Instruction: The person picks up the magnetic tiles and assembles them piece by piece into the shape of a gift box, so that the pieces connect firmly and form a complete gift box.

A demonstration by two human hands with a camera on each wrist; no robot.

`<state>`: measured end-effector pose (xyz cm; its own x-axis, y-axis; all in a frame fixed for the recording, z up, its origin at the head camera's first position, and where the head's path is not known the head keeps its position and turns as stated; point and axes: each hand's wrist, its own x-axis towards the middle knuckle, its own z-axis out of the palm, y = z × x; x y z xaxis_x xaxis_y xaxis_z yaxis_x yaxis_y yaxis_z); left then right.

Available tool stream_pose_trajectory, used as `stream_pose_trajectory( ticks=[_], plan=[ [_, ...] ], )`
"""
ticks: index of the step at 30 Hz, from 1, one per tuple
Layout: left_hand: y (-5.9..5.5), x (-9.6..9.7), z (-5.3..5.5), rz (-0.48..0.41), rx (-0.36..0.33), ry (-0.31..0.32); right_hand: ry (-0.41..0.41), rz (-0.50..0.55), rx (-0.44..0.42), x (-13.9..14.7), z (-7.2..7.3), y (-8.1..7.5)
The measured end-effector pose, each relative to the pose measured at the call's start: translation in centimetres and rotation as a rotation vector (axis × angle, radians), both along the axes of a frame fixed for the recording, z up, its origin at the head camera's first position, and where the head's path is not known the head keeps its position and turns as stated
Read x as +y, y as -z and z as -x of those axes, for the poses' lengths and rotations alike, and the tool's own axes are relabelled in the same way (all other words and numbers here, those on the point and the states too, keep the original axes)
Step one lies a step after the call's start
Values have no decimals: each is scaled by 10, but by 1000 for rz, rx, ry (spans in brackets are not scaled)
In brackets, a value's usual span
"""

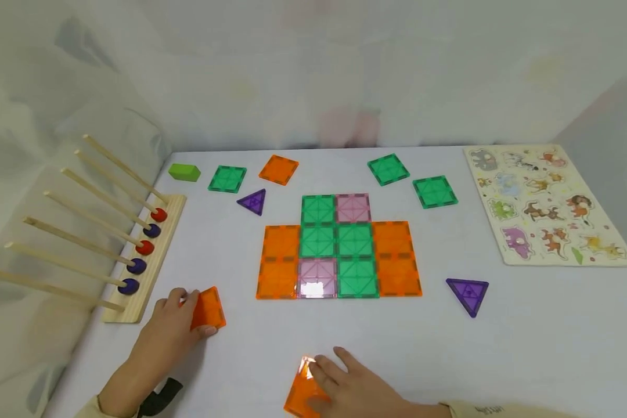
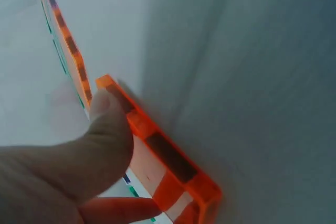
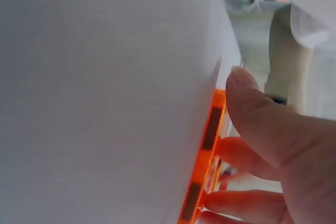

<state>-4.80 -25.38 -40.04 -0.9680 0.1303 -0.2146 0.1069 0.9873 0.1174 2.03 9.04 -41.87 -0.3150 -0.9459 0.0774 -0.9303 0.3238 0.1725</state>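
Note:
On the left of the head view, my left hand point(image 1: 169, 328) pinches an orange square magnetic tile point(image 1: 211, 307). In the left wrist view the thumb presses that tile's edge point(image 2: 170, 153), with a finger partly hidden behind. My right hand point(image 1: 352, 383), near the front edge, holds another orange square magnetic tile point(image 1: 299, 392) between thumb and fingers. The right wrist view has the thumb by this tile's corner and other fingers over its face. Beyond both hands lies a flat arrangement of magnetic tiles: green point(image 1: 357, 277), pink point(image 1: 317, 278) and orange point(image 1: 399, 276).
Behind lie loose green tiles point(image 1: 388, 169), an orange tile point(image 1: 279, 169), a purple triangle point(image 1: 253, 201) and a green block point(image 1: 184, 172). A wooden peg rack point(image 1: 146, 273) with beads stands left. Another purple triangle point(image 1: 468, 294) and an animal puzzle board point(image 1: 548, 203) lie right.

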Motion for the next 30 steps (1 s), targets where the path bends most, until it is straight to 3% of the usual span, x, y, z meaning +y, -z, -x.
stream_pose_trajectory(
  ticks=[3, 7, 10, 14, 18, 21, 27, 30],
  plan=[
    [-3, 11, -7, -2, -38, 24, 78, 4, -57, 20, 4, -5],
    [-4, 37, -20, 20, -115, 53, 208, -79, -172, 43, 12, -14],
    [-2, 60, -33, 24, -156, 79, 269, -81, -192, 55, 18, -17],
    [0, 83, -46, -31, -141, 210, 294, -34, -162, 64, 26, -15],
    [4, 96, -48, -41, -58, 395, 311, -17, -195, 68, 32, -14],
    [7, 106, -43, -12, 17, 477, 322, -18, -202, 70, 35, -14],
    [13, 124, -29, 44, 203, 578, 338, -14, -187, 70, 41, -11],
    [15, 132, -22, 51, 244, 610, 349, -19, -202, 70, 43, -10]
  ],
)
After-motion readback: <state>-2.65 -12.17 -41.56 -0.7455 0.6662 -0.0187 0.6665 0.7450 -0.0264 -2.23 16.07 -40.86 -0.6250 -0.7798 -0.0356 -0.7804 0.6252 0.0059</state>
